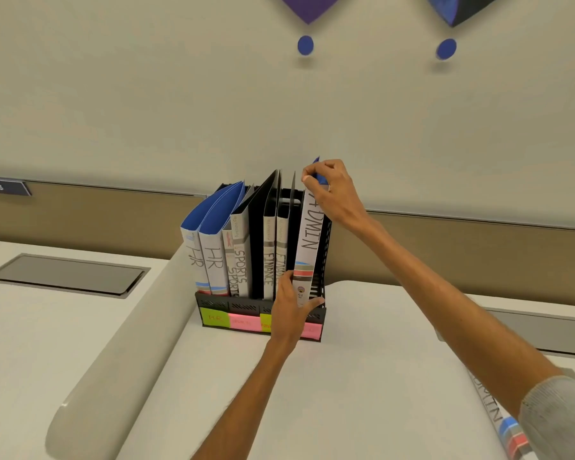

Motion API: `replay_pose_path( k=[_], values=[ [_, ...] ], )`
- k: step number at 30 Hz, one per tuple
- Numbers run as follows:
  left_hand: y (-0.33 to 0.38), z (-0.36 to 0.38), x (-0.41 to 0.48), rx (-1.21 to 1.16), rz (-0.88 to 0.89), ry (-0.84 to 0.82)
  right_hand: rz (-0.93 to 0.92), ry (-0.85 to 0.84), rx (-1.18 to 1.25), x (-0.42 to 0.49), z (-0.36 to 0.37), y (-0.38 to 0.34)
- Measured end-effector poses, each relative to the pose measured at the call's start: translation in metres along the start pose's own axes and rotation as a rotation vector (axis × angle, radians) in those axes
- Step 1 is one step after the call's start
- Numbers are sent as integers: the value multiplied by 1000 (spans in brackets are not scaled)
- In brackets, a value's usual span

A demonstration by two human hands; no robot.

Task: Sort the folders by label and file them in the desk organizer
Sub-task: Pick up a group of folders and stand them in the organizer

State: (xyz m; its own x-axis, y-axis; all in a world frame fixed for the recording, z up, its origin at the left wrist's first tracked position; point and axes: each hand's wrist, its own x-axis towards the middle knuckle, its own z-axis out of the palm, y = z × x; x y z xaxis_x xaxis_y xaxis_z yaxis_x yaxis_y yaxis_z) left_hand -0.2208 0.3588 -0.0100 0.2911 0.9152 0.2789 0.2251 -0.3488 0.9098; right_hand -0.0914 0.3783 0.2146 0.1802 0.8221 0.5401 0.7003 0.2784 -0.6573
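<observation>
A black desk organizer [213, 302] stands on the white desk, with coloured sticky labels along its front. In it stand two HR folders [213, 257], two SPORTS folders [241, 257] and two FINANCE folders [269, 257]. An ADMIN folder [310, 240] stands upright in the rightmost slot. My right hand [332, 190] pinches its blue top corner. My left hand [289, 307] holds its lower spine at the organizer's front rim. A second ADMIN folder [493, 416] lies flat at the desk's right edge, partly hidden under my right arm.
A grey recessed flap [67, 275] sits in the desk at left, and another one [545, 330] at right. Behind the organizer runs a tan panel [97, 214] under a cream wall. A rounded desk edge [120, 343] curves along the left.
</observation>
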Motion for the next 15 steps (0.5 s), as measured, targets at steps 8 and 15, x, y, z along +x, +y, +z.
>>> replay_pose_path(
  k=[8,15],
  values=[
    [-32,-27,-16,342,27,-254,8,-26,-62,0,6,0],
    [-17,-15,-5,363,-45,-119,-27,-38,-89,-12,4,-6]
  ],
)
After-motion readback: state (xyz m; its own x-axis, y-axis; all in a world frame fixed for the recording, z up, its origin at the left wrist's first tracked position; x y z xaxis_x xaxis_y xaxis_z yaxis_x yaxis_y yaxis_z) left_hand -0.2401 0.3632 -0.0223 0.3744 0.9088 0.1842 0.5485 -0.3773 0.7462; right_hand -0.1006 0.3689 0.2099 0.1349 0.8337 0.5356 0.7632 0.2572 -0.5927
